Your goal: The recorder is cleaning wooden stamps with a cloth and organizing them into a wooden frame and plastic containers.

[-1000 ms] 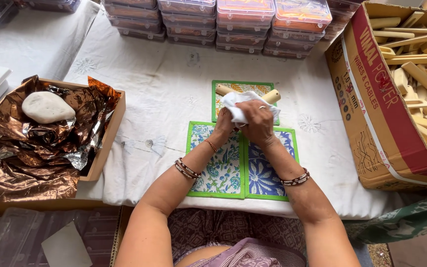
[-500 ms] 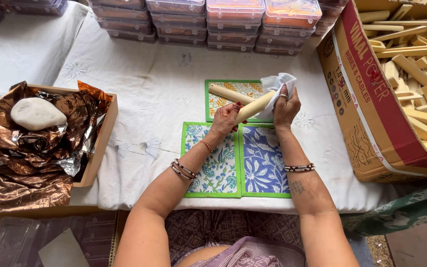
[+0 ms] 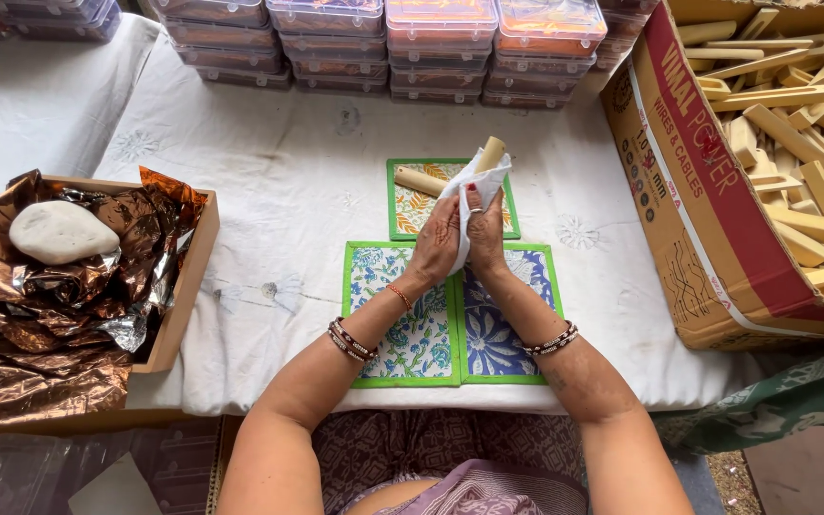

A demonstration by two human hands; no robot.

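Wooden stick [image 3: 419,180] on patterned tile [image 3: 412,208]

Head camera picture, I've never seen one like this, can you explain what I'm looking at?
The camera sits on a person's head and looks down at their own bare arms over a white cloth-covered table. The left hand and right hand together hold a wooden stick wrapped in a white cloth. A second stick lies on a patterned tile. Right: a cardboard box of wooden pieces. Left: a tray of copper foil with a white stone.
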